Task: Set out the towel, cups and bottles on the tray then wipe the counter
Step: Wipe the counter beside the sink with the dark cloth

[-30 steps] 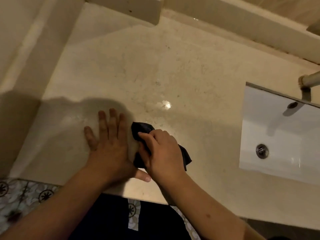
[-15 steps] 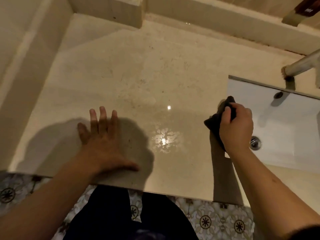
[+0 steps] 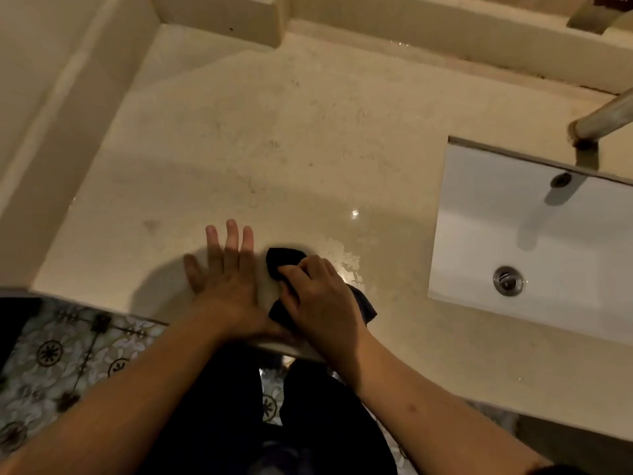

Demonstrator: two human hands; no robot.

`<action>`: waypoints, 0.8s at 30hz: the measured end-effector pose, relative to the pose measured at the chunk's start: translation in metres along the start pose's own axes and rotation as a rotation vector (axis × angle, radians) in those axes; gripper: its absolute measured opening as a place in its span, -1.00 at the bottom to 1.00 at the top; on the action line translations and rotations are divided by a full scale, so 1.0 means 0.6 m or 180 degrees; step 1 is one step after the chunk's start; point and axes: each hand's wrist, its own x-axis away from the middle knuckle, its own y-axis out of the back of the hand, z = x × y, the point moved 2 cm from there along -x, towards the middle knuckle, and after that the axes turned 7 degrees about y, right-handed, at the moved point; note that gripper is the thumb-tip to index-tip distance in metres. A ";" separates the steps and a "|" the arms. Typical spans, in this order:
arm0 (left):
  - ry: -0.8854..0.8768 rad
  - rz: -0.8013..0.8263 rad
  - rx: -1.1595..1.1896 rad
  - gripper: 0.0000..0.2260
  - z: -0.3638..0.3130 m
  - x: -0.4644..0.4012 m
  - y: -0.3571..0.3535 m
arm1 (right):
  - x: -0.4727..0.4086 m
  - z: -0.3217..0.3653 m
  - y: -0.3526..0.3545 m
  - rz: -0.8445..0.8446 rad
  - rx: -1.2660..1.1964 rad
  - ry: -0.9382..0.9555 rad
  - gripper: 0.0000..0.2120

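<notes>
A beige stone counter point(image 3: 274, 149) fills most of the view. My right hand point(image 3: 318, 296) presses a dark cloth point(image 3: 282, 260) onto the counter near its front edge, fingers closed over it. The cloth sticks out past my fingers on the left and past my wrist on the right. My left hand point(image 3: 226, 279) lies flat on the counter just left of the cloth, fingers spread and holding nothing. A wet shine point(image 3: 346, 265) marks the counter right of the cloth. No tray, cups or bottles are in view.
A white sink basin point(image 3: 534, 234) with a metal drain point(image 3: 508, 281) is set into the counter at the right, with a tap spout point(image 3: 603, 121) above it. A raised ledge point(image 3: 411, 32) runs along the back, a wall on the left. Patterned floor tiles point(image 3: 61, 354) show below the front edge.
My right hand has swept the cloth from the sink's left edge back leftward across the counter to beside my left hand. The left hand stays flat in the same place.
</notes>
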 end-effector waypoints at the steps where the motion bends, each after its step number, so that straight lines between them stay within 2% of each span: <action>1: 0.0011 0.0004 0.0010 0.56 -0.001 -0.002 -0.001 | 0.007 -0.012 0.009 0.0064 0.0069 0.0004 -0.83; 6: -0.0048 0.0233 0.0127 0.60 0.002 0.000 0.001 | 0.054 -0.085 0.074 0.0024 0.0156 -0.0266 -0.76; 12: 0.0012 0.0339 0.0093 0.62 -0.006 0.003 0.011 | 0.100 -0.173 0.149 -0.0492 0.0674 -0.1363 -0.74; 15: -0.0078 0.0342 0.0134 0.60 -0.004 0.009 0.015 | 0.107 -0.189 0.172 -0.0752 0.0697 -0.2029 -0.72; 17: -0.0243 0.0262 0.0196 0.59 0.001 0.015 0.014 | 0.101 -0.159 0.170 -0.1039 0.0644 -0.1969 -0.72; 20: -0.0403 0.0100 0.0268 0.58 0.010 0.024 0.010 | 0.069 -0.079 0.143 -0.1339 0.0489 -0.1345 -0.76; 22: -0.0445 0.0084 0.0300 0.58 0.011 0.026 0.007 | 0.051 -0.036 0.114 -0.1169 0.0459 -0.0947 -0.77; 24: -0.0445 0.0064 0.0310 0.58 0.012 0.026 0.007 | 0.045 -0.016 0.078 -0.0637 0.0634 -0.0858 -0.74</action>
